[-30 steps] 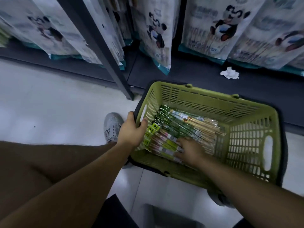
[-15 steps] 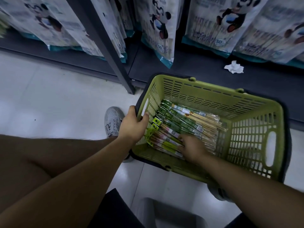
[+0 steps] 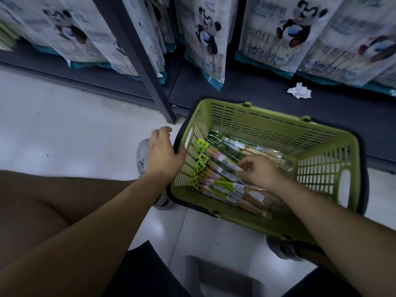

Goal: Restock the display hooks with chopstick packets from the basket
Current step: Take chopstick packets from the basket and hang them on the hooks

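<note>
A green plastic basket [image 3: 267, 117] stands on the floor in front of a dark shelf. Several chopstick packets [image 3: 216, 183] with green header tabs lie in a pile inside it. My right hand [image 3: 260, 171] reaches into the basket, its fingertips pinched on one chopstick packet on top of the pile. My left hand [image 3: 162, 155] hovers just outside the basket's left rim, fingers loosely curled, thumb against the black handle, holding nothing. No display hooks are in view.
Large panda-print bags [image 3: 205, 37] hang or stand along the shelf above. A dark shelf post [image 3: 139, 61] slants down to the floor left of the basket. A crumpled tissue [image 3: 299, 91] lies on the shelf base. My grey shoe [image 3: 142, 155] is beside the basket.
My left hand has let go of the basket's left rim and lifted beside it. My right hand has moved up from the pile's near end and pinched a top packet.
</note>
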Motion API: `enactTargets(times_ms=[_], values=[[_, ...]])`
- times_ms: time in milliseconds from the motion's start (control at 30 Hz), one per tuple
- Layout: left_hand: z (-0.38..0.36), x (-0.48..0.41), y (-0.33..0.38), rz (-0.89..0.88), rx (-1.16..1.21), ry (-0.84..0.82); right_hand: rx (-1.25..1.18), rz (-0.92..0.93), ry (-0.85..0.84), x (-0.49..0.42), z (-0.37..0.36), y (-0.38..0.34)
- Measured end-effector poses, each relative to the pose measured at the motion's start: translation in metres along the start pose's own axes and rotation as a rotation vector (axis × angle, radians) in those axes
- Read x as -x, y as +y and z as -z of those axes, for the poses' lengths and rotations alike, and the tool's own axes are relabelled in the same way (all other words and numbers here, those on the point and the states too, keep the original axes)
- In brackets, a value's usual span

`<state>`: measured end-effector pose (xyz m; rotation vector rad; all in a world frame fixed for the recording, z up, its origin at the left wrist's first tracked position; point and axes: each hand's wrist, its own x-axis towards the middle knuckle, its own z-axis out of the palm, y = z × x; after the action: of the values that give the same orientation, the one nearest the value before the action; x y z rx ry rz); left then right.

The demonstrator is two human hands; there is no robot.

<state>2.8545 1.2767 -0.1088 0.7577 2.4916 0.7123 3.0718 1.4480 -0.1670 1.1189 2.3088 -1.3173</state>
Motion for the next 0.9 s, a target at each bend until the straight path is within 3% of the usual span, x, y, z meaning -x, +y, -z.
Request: enactTargets(times_ms=[33,100,233,300,533,600,733,900], values=[[0.003,0.0,0.006,-0.073,-0.024,0.076,-0.105,0.007,0.024,0.0,0.011,-0.011],[0.005,0.002,0.022,-0.099,0.038,0.033,-0.316,0.031,0.045,0.003,0.026,-0.036],[-0.004,0.013,0.046,0.171,0.465,-0.408,-0.357,0.148,0.088,0.007,0.021,-0.074],[-0.01,0.019,0.051,0.297,0.694,-0.515,-0.293,0.188,0.09,0.009,0.014,-0.079],[-0.019,0.023,0.05,0.461,1.098,-0.445,-0.368,0.146,0.023,0.011,0.012,-0.066],[-0.017,0.018,0.049,0.448,1.135,-0.36,-0.346,0.07,-0.05,0.01,0.016,-0.058],[-0.013,0.012,0.05,0.415,1.183,-0.278,-0.075,0.003,-0.287,0.009,0.031,-0.045],[-0.019,0.015,0.059,0.371,1.202,-0.216,-0.057,0.016,-0.31,0.006,0.041,-0.037]])
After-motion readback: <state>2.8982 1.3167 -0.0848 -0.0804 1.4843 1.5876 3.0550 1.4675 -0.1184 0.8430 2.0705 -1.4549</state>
